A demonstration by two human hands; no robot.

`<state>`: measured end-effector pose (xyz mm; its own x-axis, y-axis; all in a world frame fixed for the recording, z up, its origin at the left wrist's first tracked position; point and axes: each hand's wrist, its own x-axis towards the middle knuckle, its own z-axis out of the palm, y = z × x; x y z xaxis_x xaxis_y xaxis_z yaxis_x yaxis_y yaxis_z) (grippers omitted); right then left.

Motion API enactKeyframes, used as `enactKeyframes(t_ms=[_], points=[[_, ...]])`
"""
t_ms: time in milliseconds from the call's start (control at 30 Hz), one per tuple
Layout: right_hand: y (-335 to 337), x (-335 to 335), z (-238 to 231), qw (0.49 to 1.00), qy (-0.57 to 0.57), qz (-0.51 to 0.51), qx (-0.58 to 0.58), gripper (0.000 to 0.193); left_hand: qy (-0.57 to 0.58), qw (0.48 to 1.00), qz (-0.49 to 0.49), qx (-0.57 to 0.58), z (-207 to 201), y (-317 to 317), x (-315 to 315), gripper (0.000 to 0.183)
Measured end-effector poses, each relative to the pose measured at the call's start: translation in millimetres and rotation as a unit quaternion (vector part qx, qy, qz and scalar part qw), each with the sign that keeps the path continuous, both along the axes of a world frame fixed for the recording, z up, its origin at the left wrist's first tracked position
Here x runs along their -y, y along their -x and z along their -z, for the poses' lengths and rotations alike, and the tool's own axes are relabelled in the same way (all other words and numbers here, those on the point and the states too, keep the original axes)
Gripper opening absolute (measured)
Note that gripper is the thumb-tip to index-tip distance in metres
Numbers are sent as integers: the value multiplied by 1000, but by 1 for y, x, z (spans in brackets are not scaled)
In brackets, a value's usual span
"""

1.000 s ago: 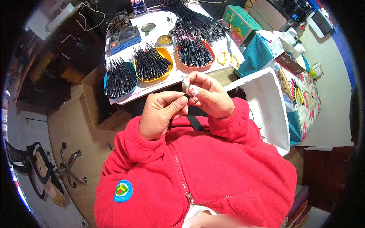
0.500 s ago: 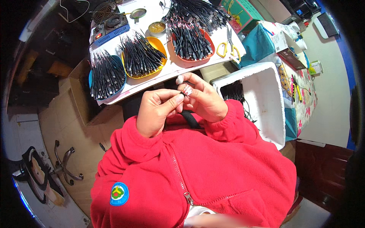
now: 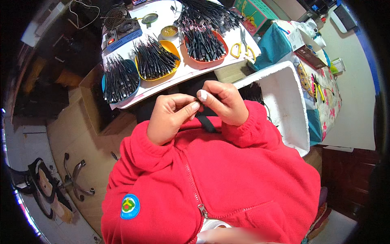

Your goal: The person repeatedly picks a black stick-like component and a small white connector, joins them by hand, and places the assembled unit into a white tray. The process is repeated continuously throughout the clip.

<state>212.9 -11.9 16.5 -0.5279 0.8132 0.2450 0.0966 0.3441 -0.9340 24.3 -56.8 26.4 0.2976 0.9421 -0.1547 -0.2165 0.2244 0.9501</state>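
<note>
We see our left hand (image 3: pixel 170 118) and right hand (image 3: pixel 223 101) meet, fingers pinched together on a black strap (image 3: pixel 205 122). They hover just off the tabletop's (image 3: pixel 183 73) near edge, below the yellow tray (image 3: pixel 172 46).

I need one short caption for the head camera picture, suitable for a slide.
Left hand and right hand pinch a small black piece before a white table bearing three trays of black parts.
</note>
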Motion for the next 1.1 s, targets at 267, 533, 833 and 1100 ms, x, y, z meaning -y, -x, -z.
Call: enactKeyframes(t_ms=[267, 533, 833, 1100], points=[[-42, 2, -16, 998, -19, 39, -36, 15, 47, 996, 74, 12, -14, 16, 7, 15], [-35, 19, -34, 933, -356, -17, 56, 37, 77, 988, 127, 48, -21, 13, 7, 14], [-31, 15, -30, 925, -376, -11, 59, 27, 31, 986, 161, 34, -14, 10, -2, 14], [-29, 19, -1, 957, 278, -50, -74, 11, -503, 717, 50, -480, -20, -6, 8, 10]])
